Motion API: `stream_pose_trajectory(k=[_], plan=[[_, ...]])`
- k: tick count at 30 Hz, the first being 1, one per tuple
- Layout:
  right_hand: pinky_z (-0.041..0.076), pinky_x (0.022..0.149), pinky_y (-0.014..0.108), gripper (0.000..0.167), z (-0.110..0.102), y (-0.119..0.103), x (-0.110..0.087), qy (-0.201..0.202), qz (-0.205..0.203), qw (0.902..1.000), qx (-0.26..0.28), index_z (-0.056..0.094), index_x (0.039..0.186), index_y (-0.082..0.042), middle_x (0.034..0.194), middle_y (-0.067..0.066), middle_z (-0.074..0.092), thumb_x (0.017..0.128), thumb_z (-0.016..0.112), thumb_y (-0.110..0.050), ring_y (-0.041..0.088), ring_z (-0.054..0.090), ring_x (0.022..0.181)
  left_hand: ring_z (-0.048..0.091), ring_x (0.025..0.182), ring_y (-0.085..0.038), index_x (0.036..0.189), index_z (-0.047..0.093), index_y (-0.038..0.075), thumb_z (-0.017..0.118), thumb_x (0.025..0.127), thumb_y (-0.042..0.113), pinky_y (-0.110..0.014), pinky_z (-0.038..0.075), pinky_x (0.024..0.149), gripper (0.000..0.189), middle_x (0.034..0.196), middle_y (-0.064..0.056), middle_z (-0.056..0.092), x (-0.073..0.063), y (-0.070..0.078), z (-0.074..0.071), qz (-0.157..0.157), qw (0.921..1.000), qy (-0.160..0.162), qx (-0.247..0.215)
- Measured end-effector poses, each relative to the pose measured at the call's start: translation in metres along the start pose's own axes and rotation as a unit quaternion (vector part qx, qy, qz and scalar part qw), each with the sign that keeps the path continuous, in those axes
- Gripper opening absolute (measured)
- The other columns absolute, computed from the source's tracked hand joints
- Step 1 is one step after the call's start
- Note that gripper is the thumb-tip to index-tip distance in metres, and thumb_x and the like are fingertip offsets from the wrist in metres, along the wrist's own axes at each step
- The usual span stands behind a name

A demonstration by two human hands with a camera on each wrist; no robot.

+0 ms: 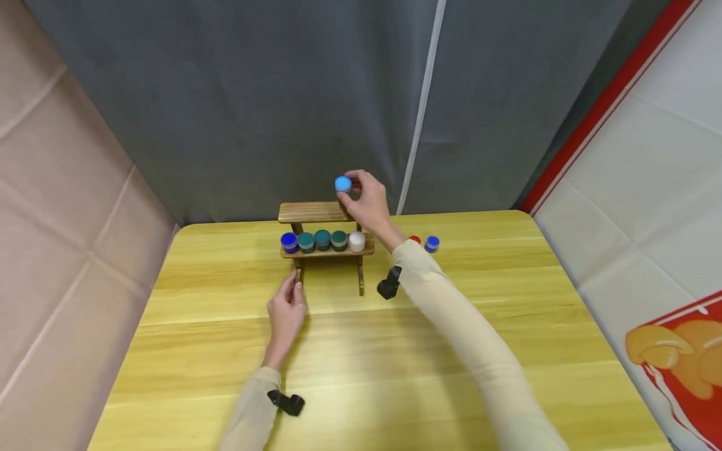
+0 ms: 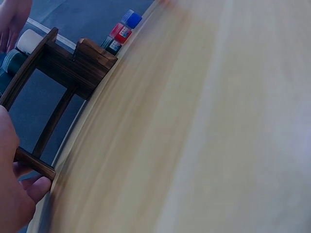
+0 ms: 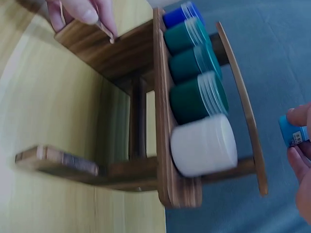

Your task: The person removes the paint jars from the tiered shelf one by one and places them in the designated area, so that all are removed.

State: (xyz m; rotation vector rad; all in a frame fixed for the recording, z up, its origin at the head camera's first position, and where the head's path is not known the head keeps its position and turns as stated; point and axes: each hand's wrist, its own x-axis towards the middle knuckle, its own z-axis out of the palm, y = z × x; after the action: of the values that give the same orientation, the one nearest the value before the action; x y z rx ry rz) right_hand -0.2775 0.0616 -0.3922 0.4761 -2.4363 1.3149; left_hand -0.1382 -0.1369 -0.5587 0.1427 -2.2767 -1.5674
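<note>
A small two-tier wooden rack [image 1: 316, 212] stands toward the back of the table. On its lower shelf sits a row of paint jars: a dark blue jar [image 1: 289, 242], several green and teal jars [image 3: 199, 97], and a white jar [image 3: 204, 145] at the right end. My right hand [image 1: 369, 199] pinches a light blue jar [image 1: 343, 184] between thumb and fingers, above the right end of the upper shelf. My left hand [image 1: 286, 313] grips the foot of the rack's left leg [image 2: 36, 164] with thumb and fingers.
Right of the rack, partly behind the right forearm, stand a red-capped jar [image 2: 120, 33], a blue-capped jar [image 1: 432, 243] and a dark jar [image 2: 111, 45]. A grey curtain [image 1: 254, 113] hangs behind the wooden table [image 1: 350, 376]. Light panels flank both sides.
</note>
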Motion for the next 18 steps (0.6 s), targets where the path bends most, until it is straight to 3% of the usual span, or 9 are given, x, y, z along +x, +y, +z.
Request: stream_pose_trajectory(k=[7,18], plan=[[0.06,0.099,0.033,0.037,-0.024,0.016,-0.001,0.03,-0.014,0.9994,-0.006,0.063,0.124,0.002,0.12,0.018,0.066,0.091,0.075,-0.01,0.027,0.068,0.109,0.067,0.117,-0.039,0.137,0.061,0.001,0.059,0.099,0.002,-0.035,0.06,0.094,0.037,0.132,-0.024,0.065,-0.002,0.002,0.0,0.006,1.0,0.007,0.001],[0.061,0.098,0.036,0.038,-0.059,0.039,-0.012,0.059,0.009,0.9978,-0.028,0.063,0.122,0.004,0.119,0.02,0.067,0.089,0.077,-0.007,0.03,0.068,0.108,0.068,0.115,-0.039,0.136,0.062,0.002,0.06,0.099,0.002,-0.035,0.06,0.093,0.037,0.131,-0.023,0.066,-0.003,0.002,0.001,0.009,1.0,0.0,0.002]])
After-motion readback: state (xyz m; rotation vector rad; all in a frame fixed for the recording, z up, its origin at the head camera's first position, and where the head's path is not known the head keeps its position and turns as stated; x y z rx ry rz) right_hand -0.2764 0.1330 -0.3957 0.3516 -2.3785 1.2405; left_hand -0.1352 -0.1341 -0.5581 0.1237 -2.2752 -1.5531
